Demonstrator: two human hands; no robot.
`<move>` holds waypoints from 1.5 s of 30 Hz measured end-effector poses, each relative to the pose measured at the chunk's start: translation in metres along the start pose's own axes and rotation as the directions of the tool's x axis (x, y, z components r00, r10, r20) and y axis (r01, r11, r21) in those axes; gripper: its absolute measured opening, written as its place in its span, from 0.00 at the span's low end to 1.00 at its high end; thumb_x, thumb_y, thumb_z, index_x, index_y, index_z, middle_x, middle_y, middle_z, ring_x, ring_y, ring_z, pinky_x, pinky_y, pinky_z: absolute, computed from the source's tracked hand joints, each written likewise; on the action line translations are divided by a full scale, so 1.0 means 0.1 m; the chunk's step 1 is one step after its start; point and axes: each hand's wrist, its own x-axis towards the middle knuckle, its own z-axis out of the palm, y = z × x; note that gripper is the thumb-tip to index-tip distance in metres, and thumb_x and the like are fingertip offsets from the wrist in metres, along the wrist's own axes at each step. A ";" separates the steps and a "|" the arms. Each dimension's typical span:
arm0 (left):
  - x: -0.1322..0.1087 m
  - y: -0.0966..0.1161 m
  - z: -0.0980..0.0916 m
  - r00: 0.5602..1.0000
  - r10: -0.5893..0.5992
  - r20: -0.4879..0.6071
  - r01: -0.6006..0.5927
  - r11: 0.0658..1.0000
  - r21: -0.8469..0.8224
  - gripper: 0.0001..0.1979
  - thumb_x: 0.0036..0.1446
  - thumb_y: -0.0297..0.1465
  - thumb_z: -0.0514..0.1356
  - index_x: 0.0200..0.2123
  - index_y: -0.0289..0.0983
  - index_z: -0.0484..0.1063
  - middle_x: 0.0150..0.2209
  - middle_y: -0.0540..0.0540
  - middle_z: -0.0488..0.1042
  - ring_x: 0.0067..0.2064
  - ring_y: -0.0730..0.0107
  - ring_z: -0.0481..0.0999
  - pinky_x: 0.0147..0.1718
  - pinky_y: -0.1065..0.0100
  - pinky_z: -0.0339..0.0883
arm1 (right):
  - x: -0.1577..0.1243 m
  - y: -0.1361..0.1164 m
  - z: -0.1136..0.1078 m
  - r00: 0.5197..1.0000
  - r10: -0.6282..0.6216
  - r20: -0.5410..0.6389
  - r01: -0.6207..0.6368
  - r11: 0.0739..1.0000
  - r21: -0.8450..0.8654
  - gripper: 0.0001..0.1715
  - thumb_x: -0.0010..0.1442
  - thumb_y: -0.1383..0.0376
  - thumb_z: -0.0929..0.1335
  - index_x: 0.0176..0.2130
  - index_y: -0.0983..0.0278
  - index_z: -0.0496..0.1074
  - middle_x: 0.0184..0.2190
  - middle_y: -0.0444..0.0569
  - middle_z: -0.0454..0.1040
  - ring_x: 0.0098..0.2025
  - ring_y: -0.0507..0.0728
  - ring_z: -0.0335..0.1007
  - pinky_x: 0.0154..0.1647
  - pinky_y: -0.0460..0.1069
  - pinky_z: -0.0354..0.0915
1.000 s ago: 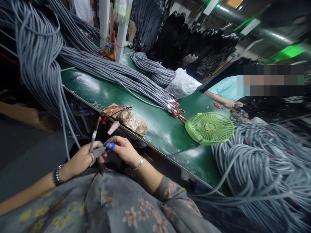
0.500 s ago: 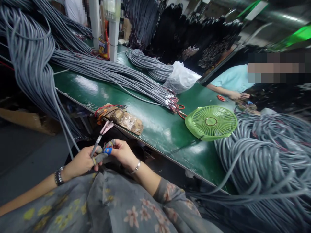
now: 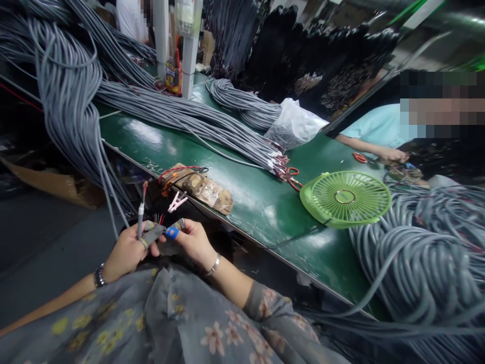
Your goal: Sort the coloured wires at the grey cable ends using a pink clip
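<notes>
My left hand (image 3: pixel 131 247) is closed around a grey cable (image 3: pixel 140 218), whose end points up with a white band and reddish wires showing. Its fingers wear grey-yellow finger covers. Thin coloured wires (image 3: pixel 159 219) fan out above the fingertips, between the two hands. My right hand (image 3: pixel 192 241) pinches close beside them, with blue tape on the thumb; the pinched part is hidden by the fingers. Just beyond the hands, a pink clip (image 3: pixel 177 202) sits at the table edge by a worn wooden block (image 3: pixel 210 189) wrapped with red and black wires.
The green table (image 3: pixel 257 217) carries a long bundle of grey cables (image 3: pixel 189 121), a green fan (image 3: pixel 344 197) and a plastic bag (image 3: pixel 295 124). Coiled grey cables (image 3: pixel 424 263) fill the right side; more hang off the left edge (image 3: pixel 68 96). A co-worker's hand (image 3: pixel 394 154) is across the table.
The view has shifted, so the scene sits further right. The cable end in my left hand has turned upright, away from the pink clip, and coloured wires now show above my fingertips.
</notes>
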 end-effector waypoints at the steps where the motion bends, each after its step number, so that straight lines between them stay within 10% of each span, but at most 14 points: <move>1: 0.00 0.00 0.01 1.000 -0.015 -0.023 0.014 1.000 -0.026 0.24 0.41 0.54 0.71 0.25 0.38 0.76 0.14 0.49 0.73 0.14 0.76 0.60 0.15 0.74 0.50 | -0.01 0.01 0.00 1.000 -0.002 0.005 0.002 1.000 -0.008 0.34 0.38 0.40 0.82 0.25 0.63 0.72 0.20 0.40 0.69 0.24 0.50 0.59 0.25 0.46 0.59; 20: -0.04 0.12 0.01 0.990 -0.026 0.137 0.010 0.993 0.113 0.20 0.43 0.49 0.68 0.16 0.40 0.72 0.10 0.52 0.67 0.14 0.75 0.61 0.16 0.74 0.53 | 0.11 -0.02 0.06 0.998 0.008 0.061 -0.014 0.995 0.103 0.30 0.38 0.47 0.84 0.29 0.63 0.74 0.25 0.41 0.73 0.28 0.51 0.67 0.35 0.48 0.66; 45: -0.04 0.02 0.02 0.997 -0.063 0.034 0.063 0.998 0.005 0.22 0.43 0.51 0.71 0.19 0.39 0.74 0.12 0.51 0.69 0.15 0.75 0.63 0.16 0.75 0.54 | 0.09 0.05 0.20 0.995 0.055 -0.085 -0.038 0.980 0.195 0.28 0.43 0.47 0.82 0.28 0.61 0.71 0.22 0.39 0.70 0.24 0.50 0.62 0.27 0.46 0.62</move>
